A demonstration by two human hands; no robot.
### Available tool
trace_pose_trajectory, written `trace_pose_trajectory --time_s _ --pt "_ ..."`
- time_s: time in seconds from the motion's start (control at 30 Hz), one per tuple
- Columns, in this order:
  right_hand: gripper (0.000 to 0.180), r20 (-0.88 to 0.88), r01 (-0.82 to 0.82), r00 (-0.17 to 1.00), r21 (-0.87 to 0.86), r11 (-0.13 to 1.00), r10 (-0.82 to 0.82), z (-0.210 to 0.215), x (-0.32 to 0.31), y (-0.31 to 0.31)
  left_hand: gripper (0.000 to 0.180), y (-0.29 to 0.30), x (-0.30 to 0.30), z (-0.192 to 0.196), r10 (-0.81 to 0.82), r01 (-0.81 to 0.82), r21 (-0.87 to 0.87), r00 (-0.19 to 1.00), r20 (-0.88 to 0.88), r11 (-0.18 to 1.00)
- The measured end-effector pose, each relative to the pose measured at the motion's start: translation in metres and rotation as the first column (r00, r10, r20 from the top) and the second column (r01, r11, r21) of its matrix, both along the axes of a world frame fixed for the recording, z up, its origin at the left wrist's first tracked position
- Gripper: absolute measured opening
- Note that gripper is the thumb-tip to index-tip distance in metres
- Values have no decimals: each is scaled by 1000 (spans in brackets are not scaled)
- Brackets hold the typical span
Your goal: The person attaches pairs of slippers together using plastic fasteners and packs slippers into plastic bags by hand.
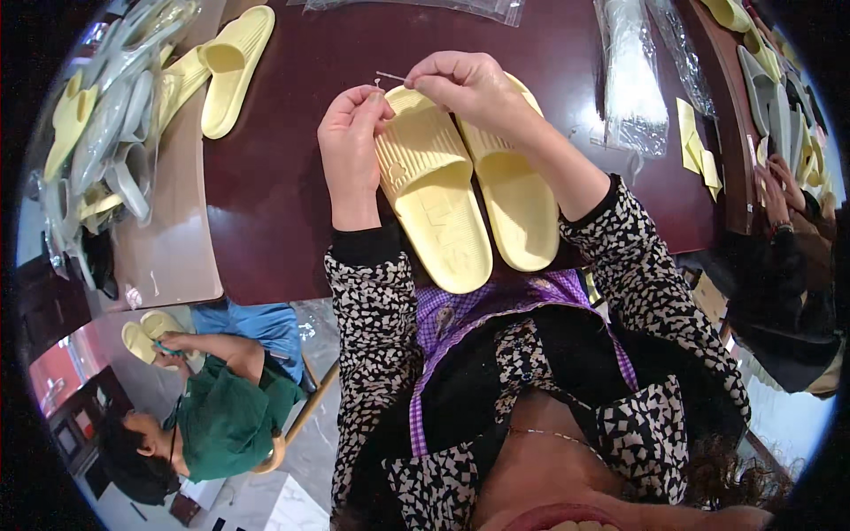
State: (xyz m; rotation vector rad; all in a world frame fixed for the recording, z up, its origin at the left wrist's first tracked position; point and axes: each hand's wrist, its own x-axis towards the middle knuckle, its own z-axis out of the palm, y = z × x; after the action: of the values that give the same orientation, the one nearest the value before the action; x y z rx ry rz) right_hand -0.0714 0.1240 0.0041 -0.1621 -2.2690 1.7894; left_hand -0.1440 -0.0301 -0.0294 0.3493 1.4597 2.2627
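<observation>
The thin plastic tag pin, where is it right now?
In the head view, upper centre: the tag pin is pinched by the right hand, beside the left hand, at the heel end of the yellow slipper pair.

Two pale yellow slippers [469, 190] lie side by side, soles down, on dark table.

1. Main surface is a dark reddish-brown table [292, 177], glossy, running across the whole upper part of the view.
2. Right in the middle sits a pair of pale yellow slippers [469, 186], side by side and touching, soles up.
3. Far right there's a bundle of clear plastic bags [630, 80], with some yellow paper tags [698, 146] just beside it.
4. Another clear bag [425, 7] lies at the far edge.
5. On the left, a lighter tan tabletop [173, 239] butts against it, carrying loose yellow slippers [232, 66] and bagged slippers [106, 133].
</observation>
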Motion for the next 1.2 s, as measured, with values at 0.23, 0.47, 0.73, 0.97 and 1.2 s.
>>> trace_pose_trajectory --time_s 0.23,0.47,0.73,0.97,1.2 --pt "15 -38 35 999 172 985 -29 7 4 -10 6 -5 -1 3 -16 13 86 999 30 996" --pt "14 -46 22 999 171 985 -14 7 3 -10 5 -3 -1 6 -12 4 148 998 55 989" --pt "15 -69 32 997 226 974 -16 9 4 -13 6 -3 1 9 6 -13 163 999 47 987" --pt "14 -89 50 996 240 970 -29 9 3 -13 6 -3 -2 9 -5 -5 169 998 58 986" --pt "14 -102 28 995 229 973 -5 9 2 -13 5 -2 -1 9 33 -41 196 999 43 980"
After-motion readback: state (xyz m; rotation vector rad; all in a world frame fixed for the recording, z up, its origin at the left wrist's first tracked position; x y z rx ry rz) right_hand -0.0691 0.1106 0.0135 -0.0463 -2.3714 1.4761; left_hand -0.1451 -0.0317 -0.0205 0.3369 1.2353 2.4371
